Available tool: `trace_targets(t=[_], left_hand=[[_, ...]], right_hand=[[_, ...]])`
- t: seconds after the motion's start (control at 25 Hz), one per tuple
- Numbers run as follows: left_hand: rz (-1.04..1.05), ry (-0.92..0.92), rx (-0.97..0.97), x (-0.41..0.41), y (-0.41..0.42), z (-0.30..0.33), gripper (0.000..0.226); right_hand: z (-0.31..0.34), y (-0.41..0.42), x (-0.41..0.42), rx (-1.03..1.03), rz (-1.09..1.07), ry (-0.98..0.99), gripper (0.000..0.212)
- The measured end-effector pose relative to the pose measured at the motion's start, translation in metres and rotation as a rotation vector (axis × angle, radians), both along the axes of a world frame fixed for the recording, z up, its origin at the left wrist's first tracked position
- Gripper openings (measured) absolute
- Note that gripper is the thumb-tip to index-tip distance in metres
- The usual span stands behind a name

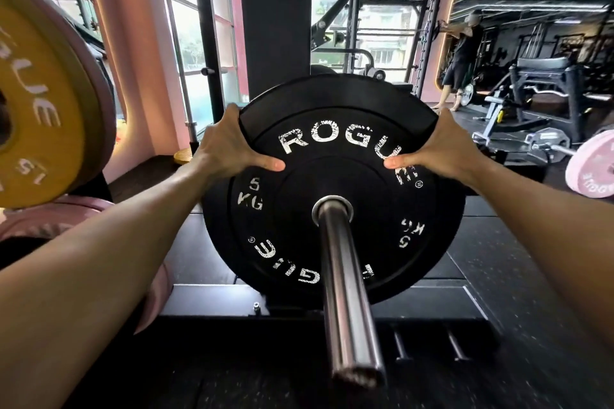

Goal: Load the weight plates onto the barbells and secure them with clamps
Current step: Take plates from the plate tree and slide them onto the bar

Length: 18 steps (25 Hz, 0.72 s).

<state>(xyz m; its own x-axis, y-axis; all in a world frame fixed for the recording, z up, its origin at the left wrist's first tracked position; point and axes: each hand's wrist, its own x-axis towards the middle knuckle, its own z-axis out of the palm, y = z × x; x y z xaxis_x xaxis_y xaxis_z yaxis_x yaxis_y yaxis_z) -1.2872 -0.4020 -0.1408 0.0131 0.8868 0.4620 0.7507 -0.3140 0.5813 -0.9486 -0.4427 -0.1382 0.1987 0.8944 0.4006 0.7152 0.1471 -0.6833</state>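
Gripping the upper rim of a black 5 kg plate, left hand and right hand each curl fingers behind it, thumbs on its face; plate sits threaded on the steel barbell sleeve. Yellow plate at the left edge.

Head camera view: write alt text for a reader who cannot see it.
Two bare hands grip the upper rim of a black Rogue 5 kg bumper plate threaded on a steel barbell sleeve, left hand and right hand with thumbs on its face. A yellow plate hangs at left, a pink plate at right.
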Motion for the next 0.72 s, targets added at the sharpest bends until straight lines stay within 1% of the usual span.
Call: trace_targets(t=[0.12, 0.32, 0.44, 0.72], left_hand=[[-0.002, -0.005, 0.018, -0.006, -0.056, -0.003, 0.101], [-0.015, -0.025, 0.011, -0.017, -0.149, -0.001, 0.097], [-0.032, 0.005, -0.001, -0.021, -0.191, 0.003, 0.096], [-0.062, 0.086, -0.017, -0.022, -0.254, 0.021, 0.092]], right_hand=[[-0.001, -0.054, -0.006, 0.019, -0.009, -0.013, 0.106], [0.003, -0.142, -0.014, 0.020, -0.014, -0.020, 0.121], [0.002, -0.185, -0.015, -0.010, -0.019, -0.013, 0.110], [0.005, -0.247, -0.015, -0.099, -0.022, -0.050, 0.109]])
